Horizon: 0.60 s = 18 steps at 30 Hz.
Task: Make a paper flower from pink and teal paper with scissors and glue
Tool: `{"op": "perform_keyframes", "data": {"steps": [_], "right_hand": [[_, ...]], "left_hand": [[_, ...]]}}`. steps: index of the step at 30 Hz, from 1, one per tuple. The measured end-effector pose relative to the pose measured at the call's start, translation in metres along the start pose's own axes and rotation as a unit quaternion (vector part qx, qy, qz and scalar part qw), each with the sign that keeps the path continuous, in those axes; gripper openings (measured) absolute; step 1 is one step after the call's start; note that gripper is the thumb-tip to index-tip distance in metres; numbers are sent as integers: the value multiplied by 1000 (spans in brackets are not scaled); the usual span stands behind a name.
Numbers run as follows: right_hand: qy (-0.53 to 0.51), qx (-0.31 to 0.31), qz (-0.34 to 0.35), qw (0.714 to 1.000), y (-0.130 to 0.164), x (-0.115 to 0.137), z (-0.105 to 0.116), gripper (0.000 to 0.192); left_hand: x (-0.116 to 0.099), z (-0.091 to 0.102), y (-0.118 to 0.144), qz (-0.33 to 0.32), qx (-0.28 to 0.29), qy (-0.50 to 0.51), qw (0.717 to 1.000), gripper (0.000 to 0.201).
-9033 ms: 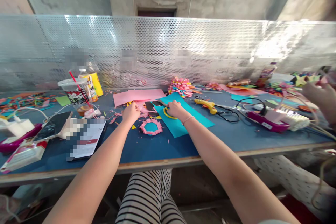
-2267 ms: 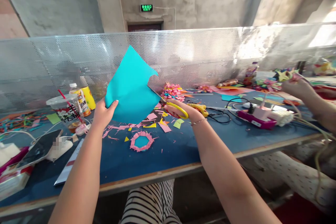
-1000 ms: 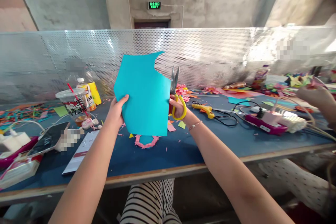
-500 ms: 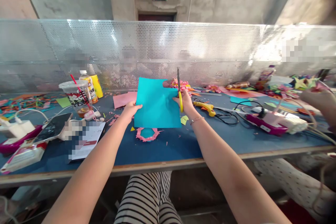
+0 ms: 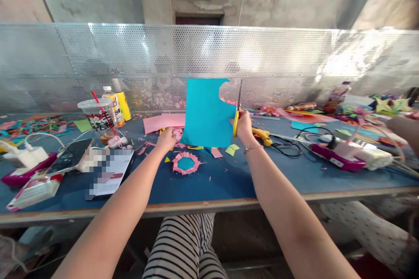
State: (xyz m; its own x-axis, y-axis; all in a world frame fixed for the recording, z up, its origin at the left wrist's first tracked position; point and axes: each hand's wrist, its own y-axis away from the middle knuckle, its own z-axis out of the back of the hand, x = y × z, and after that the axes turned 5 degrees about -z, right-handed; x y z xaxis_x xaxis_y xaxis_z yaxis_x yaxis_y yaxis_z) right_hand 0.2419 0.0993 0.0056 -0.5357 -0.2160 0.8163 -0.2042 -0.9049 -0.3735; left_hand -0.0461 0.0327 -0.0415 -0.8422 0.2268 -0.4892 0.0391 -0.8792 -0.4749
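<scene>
A blue sheet of paper stands raised above the table, with a curved notch cut from its upper right corner. My right hand is closed on scissors with yellow handles, blades pointing up, and grips the sheet's right edge too. Left of the sheet, my left hand is apart from its edge, fingers loosely bent and nothing visible in them. Below lies a pink folded-paper ring with a blue centre. Behind the left hand is a pink paper sheet.
A plastic cup with a red straw, a bottle and a phone stand or lie left. A yellow glue gun, a black cable and a purple power strip lie right. Another person's arm reaches in at right.
The blue sheet has moved up and to the right with my right hand and the scissors. My left hand has let go of its left edge. The ring shows fully now.
</scene>
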Motion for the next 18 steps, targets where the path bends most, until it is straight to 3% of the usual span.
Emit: {"op": "perform_keyframes", "data": {"steps": [3, 8, 12, 18], "right_hand": [[81, -32, -53, 995, 3, -1, -1, 31], [199, -6, -4, 980, 14, 1, -3, 28], [265, 26, 16, 964, 17, 3, -5, 26], [301, 24, 32, 953, 20, 5, -8, 28]], "left_hand": [[4, -4, 1, -8, 50, -16, 999, 30], [5, -5, 4, -11, 116, -146, 982, 28], [8, -4, 6, -4, 123, -176, 977, 25], [11, -4, 5, -8, 109, -201, 974, 33]]}}
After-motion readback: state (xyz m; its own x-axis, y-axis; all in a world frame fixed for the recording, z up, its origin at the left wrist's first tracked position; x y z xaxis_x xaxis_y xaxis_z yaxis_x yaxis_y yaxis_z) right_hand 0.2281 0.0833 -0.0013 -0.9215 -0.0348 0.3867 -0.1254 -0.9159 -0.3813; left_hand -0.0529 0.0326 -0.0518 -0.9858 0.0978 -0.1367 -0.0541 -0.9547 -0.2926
